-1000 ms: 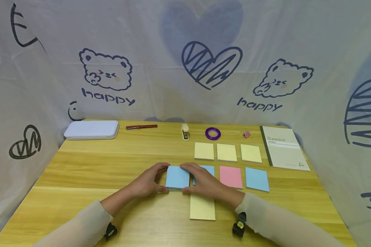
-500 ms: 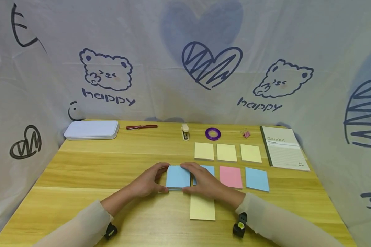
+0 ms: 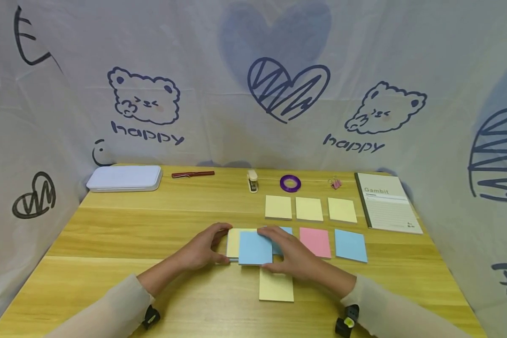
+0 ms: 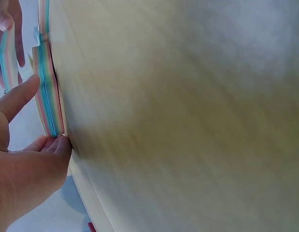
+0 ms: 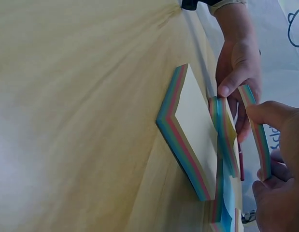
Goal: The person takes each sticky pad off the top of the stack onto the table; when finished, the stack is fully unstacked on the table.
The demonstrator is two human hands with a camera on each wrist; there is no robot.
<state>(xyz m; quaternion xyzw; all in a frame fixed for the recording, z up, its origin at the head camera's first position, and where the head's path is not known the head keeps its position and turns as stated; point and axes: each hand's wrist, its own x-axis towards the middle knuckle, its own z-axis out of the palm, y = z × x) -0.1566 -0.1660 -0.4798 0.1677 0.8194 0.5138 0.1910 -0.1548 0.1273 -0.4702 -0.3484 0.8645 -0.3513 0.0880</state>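
Note:
My right hand point(image 3: 295, 256) pinches a blue-topped sticky note pad point(image 3: 255, 249) by its near and far edges. In the right wrist view this pad point(image 5: 258, 135), striped at the edge, is raised above the others. Left of it, my left hand point(image 3: 199, 249) holds a stack of sticky note pads point(image 3: 233, 244) with a yellow top, thumb on the near edge and fingers at the far edge. The left wrist view shows the stack's striped side point(image 4: 49, 92) between thumb and fingers. A second blue pad point(image 3: 286, 231) is partly hidden behind my right hand.
A yellow pad point(image 3: 276, 286) lies in front of my right hand. Pink point(image 3: 315, 242) and blue point(image 3: 351, 245) pads lie to the right, with three yellow pads point(image 3: 309, 209) behind. Farther back are a stapler point(image 3: 252, 181), purple tape roll point(image 3: 290, 183), notebook point(image 3: 388, 204), pen point(image 3: 193, 174) and white case point(image 3: 124, 178).
My right hand has lifted the blue-topped pad off the stack and moved it right and slightly nearer, uncovering the yellow top beneath. My left hand has stayed in place.

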